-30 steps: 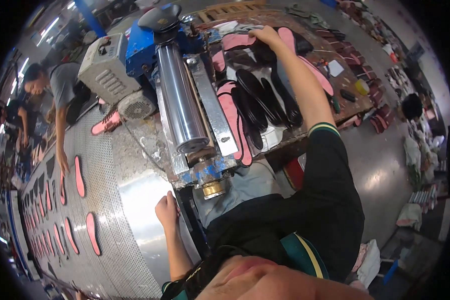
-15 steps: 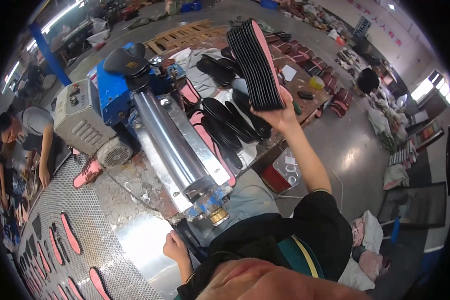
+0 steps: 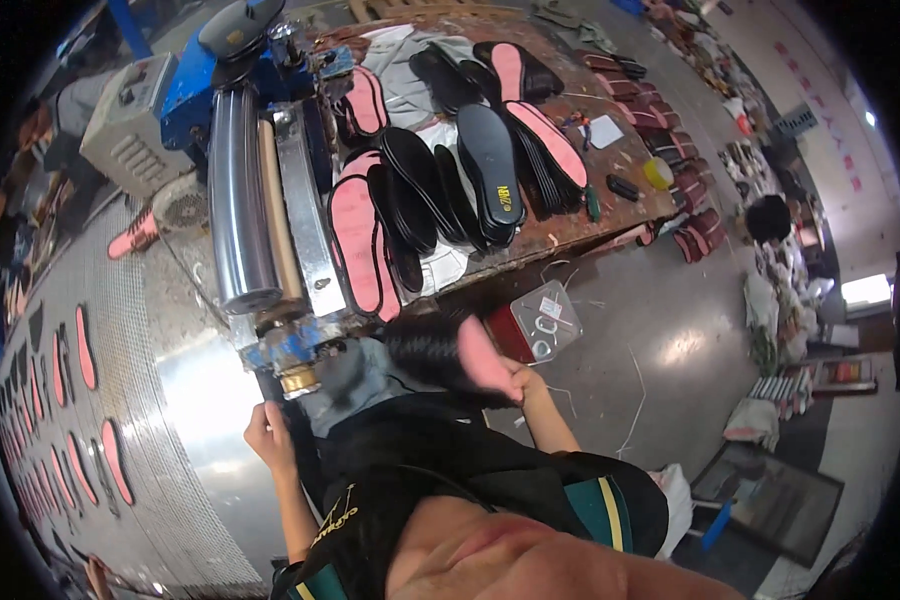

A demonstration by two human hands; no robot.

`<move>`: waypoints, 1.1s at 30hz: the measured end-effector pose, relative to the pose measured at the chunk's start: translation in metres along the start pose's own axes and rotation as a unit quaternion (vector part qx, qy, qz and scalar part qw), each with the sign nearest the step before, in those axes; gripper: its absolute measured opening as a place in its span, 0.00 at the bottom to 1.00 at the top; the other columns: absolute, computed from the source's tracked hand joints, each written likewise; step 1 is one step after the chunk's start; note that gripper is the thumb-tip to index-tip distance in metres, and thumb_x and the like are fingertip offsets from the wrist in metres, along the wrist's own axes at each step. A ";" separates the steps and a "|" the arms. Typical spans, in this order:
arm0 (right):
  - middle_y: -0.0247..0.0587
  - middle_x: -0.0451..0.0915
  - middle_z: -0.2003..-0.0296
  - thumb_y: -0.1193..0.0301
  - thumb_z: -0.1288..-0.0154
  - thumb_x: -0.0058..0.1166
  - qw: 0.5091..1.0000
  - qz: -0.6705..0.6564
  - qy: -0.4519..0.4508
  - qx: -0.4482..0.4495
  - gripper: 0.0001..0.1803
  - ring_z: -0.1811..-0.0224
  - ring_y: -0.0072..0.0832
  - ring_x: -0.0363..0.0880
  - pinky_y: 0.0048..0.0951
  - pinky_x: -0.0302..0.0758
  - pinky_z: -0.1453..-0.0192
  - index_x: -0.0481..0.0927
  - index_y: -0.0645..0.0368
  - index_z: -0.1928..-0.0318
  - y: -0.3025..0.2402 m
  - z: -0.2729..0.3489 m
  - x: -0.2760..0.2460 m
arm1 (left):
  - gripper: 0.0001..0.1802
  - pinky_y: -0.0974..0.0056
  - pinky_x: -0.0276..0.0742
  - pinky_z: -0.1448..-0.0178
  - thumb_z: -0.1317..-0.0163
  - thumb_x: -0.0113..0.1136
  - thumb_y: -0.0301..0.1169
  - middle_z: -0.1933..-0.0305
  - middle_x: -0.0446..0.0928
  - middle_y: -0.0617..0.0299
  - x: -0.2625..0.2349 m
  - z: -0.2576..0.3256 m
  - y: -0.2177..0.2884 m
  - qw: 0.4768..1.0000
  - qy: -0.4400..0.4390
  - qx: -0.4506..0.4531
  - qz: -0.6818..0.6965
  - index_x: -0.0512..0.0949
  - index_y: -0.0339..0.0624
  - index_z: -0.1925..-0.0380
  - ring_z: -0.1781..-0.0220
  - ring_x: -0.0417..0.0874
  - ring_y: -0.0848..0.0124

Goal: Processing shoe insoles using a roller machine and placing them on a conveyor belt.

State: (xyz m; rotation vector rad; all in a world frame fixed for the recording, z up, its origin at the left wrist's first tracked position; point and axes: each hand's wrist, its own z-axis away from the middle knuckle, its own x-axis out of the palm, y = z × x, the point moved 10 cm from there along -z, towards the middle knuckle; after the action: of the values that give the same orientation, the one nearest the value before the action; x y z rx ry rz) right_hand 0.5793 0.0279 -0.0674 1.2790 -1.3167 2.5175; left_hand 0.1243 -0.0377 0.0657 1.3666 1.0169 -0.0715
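Observation:
My right hand (image 3: 522,382) grips one end of a stack of insoles (image 3: 482,358), black with a pink top, held low in front of my lap. Its dark part is smeared by motion. My left hand (image 3: 268,437) is closed beside the bare metal sheet (image 3: 205,400) below the roller machine; whatever its fingers hold, if anything, is hidden. Ahead stands the polished steel roller (image 3: 235,200) of that machine. Right of the roller, on the worktable, lie several stacks of insoles, among them a pink-topped stack (image 3: 358,240) and a dark grey insole (image 3: 488,165).
Several pink insoles (image 3: 117,465) lie on the perforated metal surface (image 3: 165,420) at left. A grey motor box (image 3: 130,125) adjoins the machine. A red-sided box (image 3: 538,325) stands under the worktable edge (image 3: 570,240). Maroon bundles (image 3: 670,150) lie beyond the table.
My right hand has brought the insole stack down from above the worktable to near my lap. The view has shifted, and my left hand stays closed beside the metal sheet.

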 end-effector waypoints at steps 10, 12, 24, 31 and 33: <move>0.51 0.56 0.28 0.52 0.54 0.64 0.903 0.153 -0.347 0.203 0.58 0.25 0.35 0.52 0.34 0.46 0.23 0.52 0.71 0.28 0.027 -0.067 0.122 | 0.52 0.53 0.72 0.38 0.39 0.31 0.73 0.53 0.81 0.41 0.026 0.058 0.130 0.965 -0.118 0.109 0.206 0.79 0.27 0.57 0.47 0.81 0.49; 0.50 0.57 0.28 0.53 0.55 0.64 0.891 0.145 -0.358 0.239 0.58 0.25 0.34 0.53 0.33 0.48 0.24 0.52 0.70 0.28 0.032 -0.076 0.136 | 0.55 0.53 0.73 0.40 0.42 0.31 0.76 0.52 0.81 0.41 0.008 0.057 0.129 0.971 -0.092 0.130 0.180 0.79 0.28 0.56 0.47 0.81 0.49; 0.48 0.57 0.28 0.55 0.38 0.58 0.829 0.255 -0.401 0.296 0.48 0.27 0.33 0.55 0.31 0.55 0.26 0.50 0.68 0.27 0.064 -0.110 0.228 | 0.55 0.56 0.76 0.46 0.42 0.30 0.76 0.56 0.82 0.43 -0.052 0.030 0.096 0.989 -0.065 0.071 0.114 0.80 0.29 0.56 0.51 0.84 0.53; 0.56 0.69 0.37 0.53 0.43 0.65 0.813 0.457 -0.357 0.044 0.45 0.34 0.40 0.67 0.34 0.63 0.30 0.62 0.68 0.33 0.057 -0.126 0.243 | 0.54 0.55 0.75 0.44 0.41 0.29 0.75 0.53 0.81 0.44 -0.057 0.032 0.119 0.970 -0.128 0.163 0.126 0.79 0.30 0.55 0.48 0.82 0.48; 0.54 0.72 0.40 0.54 0.45 0.67 0.814 0.471 -0.337 0.049 0.44 0.37 0.39 0.70 0.35 0.65 0.33 0.64 0.67 0.35 0.059 -0.121 0.252 | 0.50 0.50 0.68 0.37 0.41 0.30 0.73 0.52 0.81 0.48 -0.057 0.036 0.146 0.960 -0.150 0.214 0.096 0.79 0.35 0.53 0.47 0.82 0.52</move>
State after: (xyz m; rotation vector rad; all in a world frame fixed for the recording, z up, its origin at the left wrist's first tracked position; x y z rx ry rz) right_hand 0.3117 -0.0077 0.0259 2.0558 -2.5274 2.7511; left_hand 0.1955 -0.0562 0.2087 1.7792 0.6285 -0.3599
